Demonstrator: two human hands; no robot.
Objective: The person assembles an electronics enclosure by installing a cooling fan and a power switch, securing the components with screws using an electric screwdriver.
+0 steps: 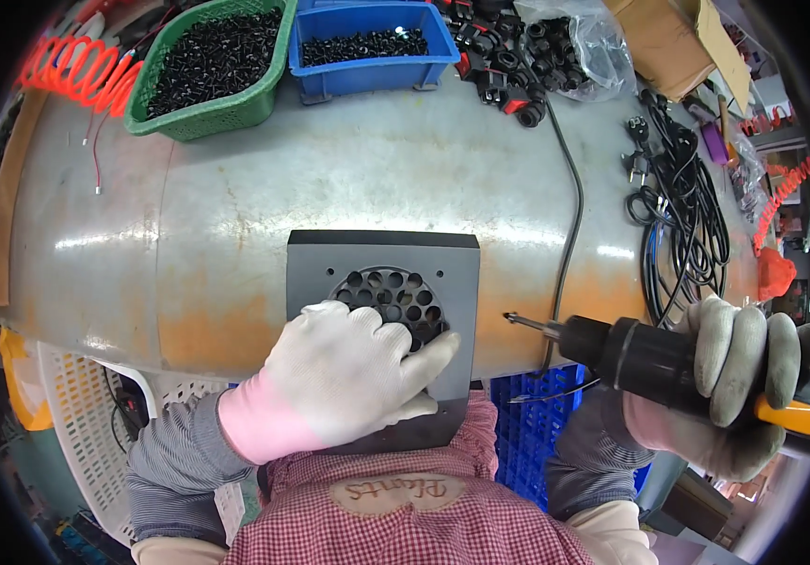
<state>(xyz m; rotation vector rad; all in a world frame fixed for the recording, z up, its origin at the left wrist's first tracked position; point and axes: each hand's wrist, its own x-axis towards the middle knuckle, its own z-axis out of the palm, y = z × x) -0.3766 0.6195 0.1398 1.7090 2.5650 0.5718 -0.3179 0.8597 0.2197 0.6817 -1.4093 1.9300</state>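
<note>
Left hand (353, 377), in a white knit glove with a pink cuff, is lying over the lower part of a dark grey panel (462, 301), its fingers curling at the rim of the round grille (411, 282); the glove is hiding what is beneath, so I cannot tell whether they are pinching anything. Right hand (739, 363), similarly gloved, is gripping a black-and-yellow power screwdriver (654, 367), whose bit (532, 325) is pointing toward the panel, apart from it. The panel is resting at the front edge of the bench (329, 169), its near end overhanging toward a checked apron (358, 532).

Steadying the panel seems to be the step in hand; doing it well is probably calling for even pressure on the solid face, fingertips clear of the bit, and support under the overhang.

The panel is looking smooth and matt, its grille repeating round holes like honeycomb. Rusty orange stains are mottling the bench's dull metallic sheen. Beyond, a green plastic basket (212, 121) and a blue bin (376, 77) are holding small black fasteners.
</note>
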